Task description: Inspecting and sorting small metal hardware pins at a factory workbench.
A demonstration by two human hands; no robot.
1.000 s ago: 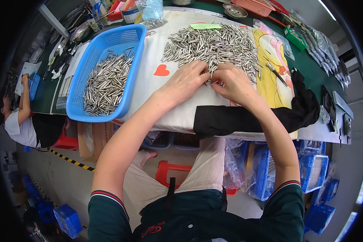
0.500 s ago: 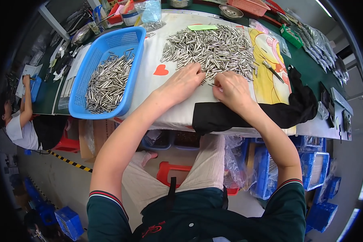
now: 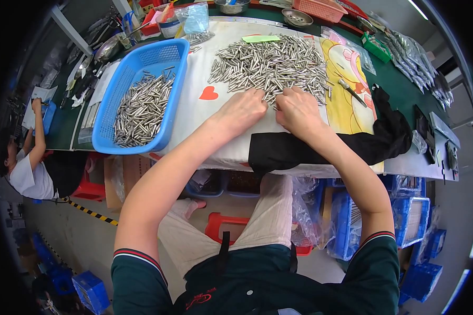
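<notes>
Both hands lie flat, palms down, on a white cloth (image 3: 194,113) at the near edge of a big pile of small metal pins (image 3: 270,65). The left hand (image 3: 242,110) and the right hand (image 3: 298,109) sit just beside each other, with only a thin gap between them. The fingers (image 3: 257,95) of the left hand point away from the person and touch the nearest pins. The right hand's fingers reach into the pile edge too. The fingertips are tucked among the pins, so I cannot tell if either hand pinches a pin or just rests on them.

The pile spreads out past the fingertips, on the far side of both hands. A green slip of paper (image 3: 260,39) lies at the far edge of the pile.

To the left of the left hand, well apart from it, stands a blue plastic basket (image 3: 165,55). More of the same metal pins (image 3: 142,107) lie inside it. A red heart shape (image 3: 208,94) on the cloth sits between the basket and the left hand.

Under the right wrist, close to the person, lies a black cloth (image 3: 320,147). It runs off to the right. Just past the right hand, on the right side, the cloth shows a yellow cartoon picture (image 3: 347,79), and a thin dark tool (image 3: 352,93) lies on it.
</notes>
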